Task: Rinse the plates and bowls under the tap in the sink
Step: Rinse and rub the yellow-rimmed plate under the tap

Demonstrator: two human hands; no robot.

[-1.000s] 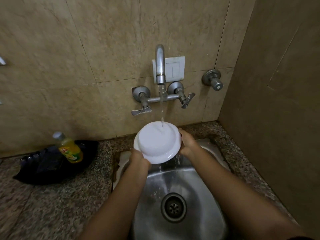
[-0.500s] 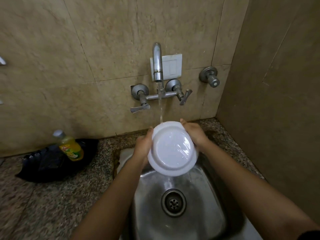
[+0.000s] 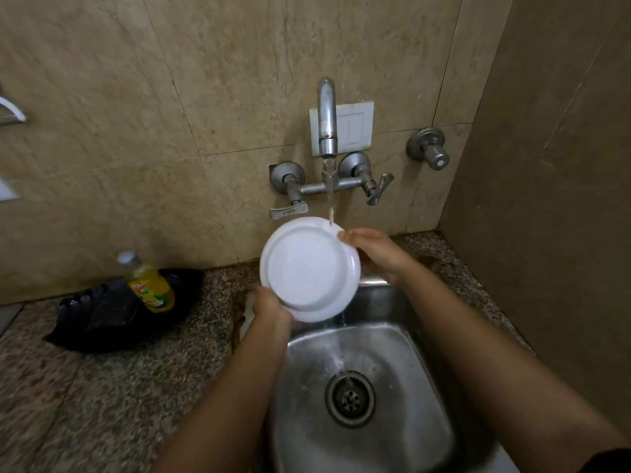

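Bowl [image 3: 309, 269] shifted left; tap stream [image 3: 330, 196] now hits top-right rim, over sink [image 3: 426, 353] back-left corner. L hand [image 3: 269, 307] grips lower rim, R hand [image 3: 375, 252] upper rim. Prob. light, stiff, slippery wet: keep opposite-rim hold.

A white round bowl [image 3: 309, 271] is held tilted above the stainless-steel sink [image 3: 420, 404], underside toward the camera. The left hand [image 3: 269, 305] grips its lower-left rim and the right hand [image 3: 375, 250] its upper-right rim. Water from the chrome wall tap [image 3: 327, 114] strikes the upper rim just beside the right fingertips and runs off the lower edge toward the round metal drain [image 3: 350, 399]. On the speckled granite counter [image 3: 102, 404] to the left, a yellow dish-soap bottle [image 3: 150, 285] leans on a crumpled black bag [image 3: 112, 322].
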